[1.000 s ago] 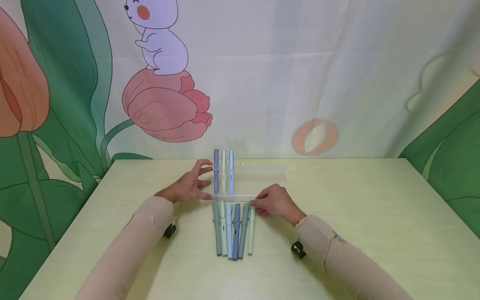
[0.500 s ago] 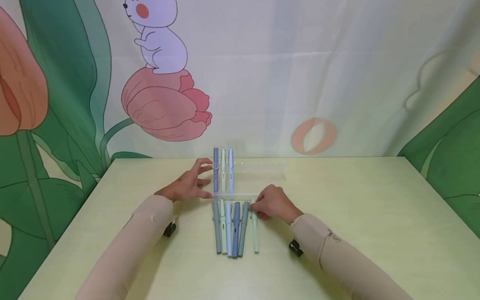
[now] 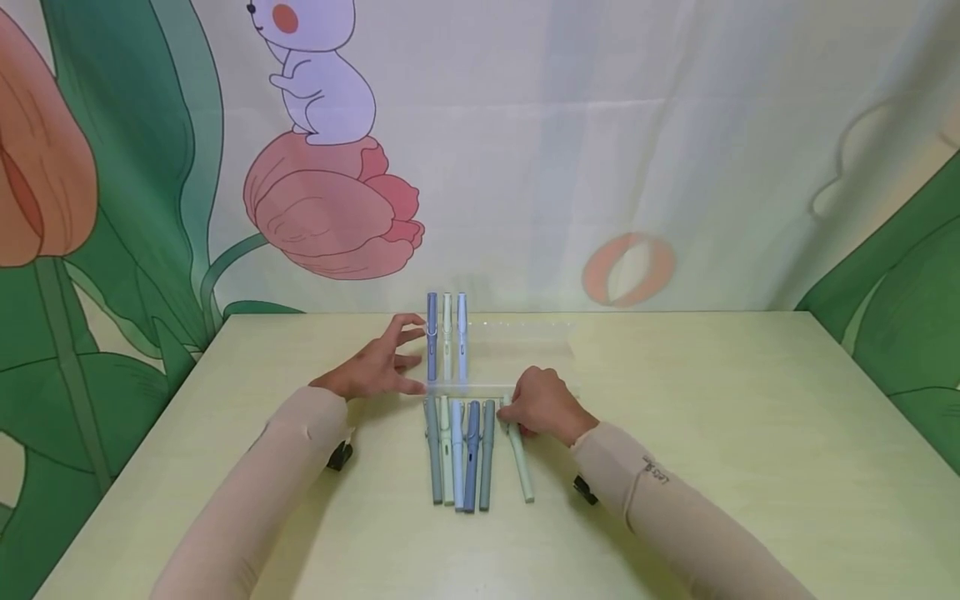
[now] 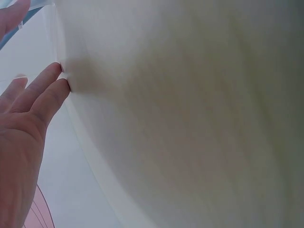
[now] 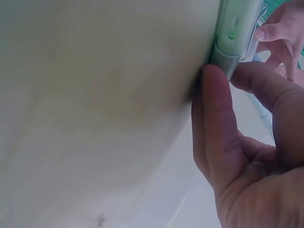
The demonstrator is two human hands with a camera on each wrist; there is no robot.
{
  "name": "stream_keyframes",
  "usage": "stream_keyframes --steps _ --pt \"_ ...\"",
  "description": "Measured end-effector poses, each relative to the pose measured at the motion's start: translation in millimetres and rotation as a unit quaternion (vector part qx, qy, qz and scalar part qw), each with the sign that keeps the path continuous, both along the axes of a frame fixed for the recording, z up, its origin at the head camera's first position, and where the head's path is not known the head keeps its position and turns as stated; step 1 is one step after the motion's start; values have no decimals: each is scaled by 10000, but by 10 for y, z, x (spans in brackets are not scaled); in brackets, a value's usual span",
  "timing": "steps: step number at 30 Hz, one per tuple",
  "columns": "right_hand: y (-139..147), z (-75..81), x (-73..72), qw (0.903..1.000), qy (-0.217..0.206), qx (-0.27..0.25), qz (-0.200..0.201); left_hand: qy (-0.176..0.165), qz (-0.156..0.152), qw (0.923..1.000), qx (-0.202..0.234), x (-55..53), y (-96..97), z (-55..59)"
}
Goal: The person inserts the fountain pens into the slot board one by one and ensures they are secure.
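Observation:
My right hand (image 3: 546, 405) pinches the upper end of a pale green pen (image 3: 522, 471) that lies slanted on the table. The right wrist view shows thumb and fingertips around the pen's end (image 5: 232, 35). My left hand (image 3: 378, 365) spreads its fingers at the left end of a clear plastic pen stand (image 3: 525, 389), thumb at the front corner. In the left wrist view its fingers (image 4: 47, 97) are nearly straight, tips at the tabletop. A dark blue pen (image 3: 432, 354), a whitish pen (image 3: 447, 354) and a light blue pen (image 3: 462, 354) rest side by side in the stand.
In front of the stand lie several pens in a close row: a grey-green pen (image 3: 434, 462) at the left, then green, light blue (image 3: 458, 467), blue (image 3: 471, 475) and another grey-green pen (image 3: 487, 467). A printed curtain (image 3: 510, 167) hangs behind the table (image 3: 712, 417).
The pale green pen's lower end has swung right, away from the row, with my right hand at its top. The grey-green pen beside it has straightened slightly. My left hand has stayed put.

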State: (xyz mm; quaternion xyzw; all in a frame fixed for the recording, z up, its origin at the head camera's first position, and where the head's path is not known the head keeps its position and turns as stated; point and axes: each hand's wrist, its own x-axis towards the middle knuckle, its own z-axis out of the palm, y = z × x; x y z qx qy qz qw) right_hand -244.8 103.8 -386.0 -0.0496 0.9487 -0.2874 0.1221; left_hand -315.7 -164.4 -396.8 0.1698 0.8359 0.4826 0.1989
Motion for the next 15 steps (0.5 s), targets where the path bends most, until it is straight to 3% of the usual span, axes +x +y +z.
stream_keyframes --steps 11,15 --pt "76 9 2 9985 -347 -416 -100 25 -96 9999 90 11 -14 -3" --pt "99 38 -5 9954 -457 -837 -114 7 -65 9999 77 -3 -13 -11"
